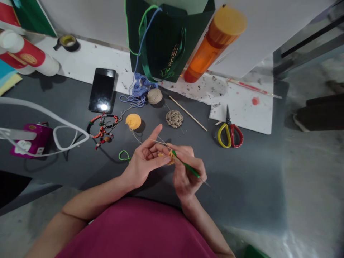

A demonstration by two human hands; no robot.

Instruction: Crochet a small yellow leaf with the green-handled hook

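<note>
Grey table (249, 179): yellow yarn ball (133, 122), beaded strand (102, 131), scissors (229, 123), apparently crocheted brown rosette (174, 119).

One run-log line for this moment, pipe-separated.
left grip: pinching yellow piece | right grip: holding green-handled hook | yellow yarn ball: on table | scissors: untouched, to the right

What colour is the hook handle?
The hook handle is green, best seen in the head view.

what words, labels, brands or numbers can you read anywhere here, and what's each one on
Nothing reads clearly enough to quote.
Green bag: gold lettering on the front, too blurred to read.
Front red-and-white bottle: round gold emblem on the red band, any wording too small to read.
Purple box: pale label patches, any print too small to read.
</note>
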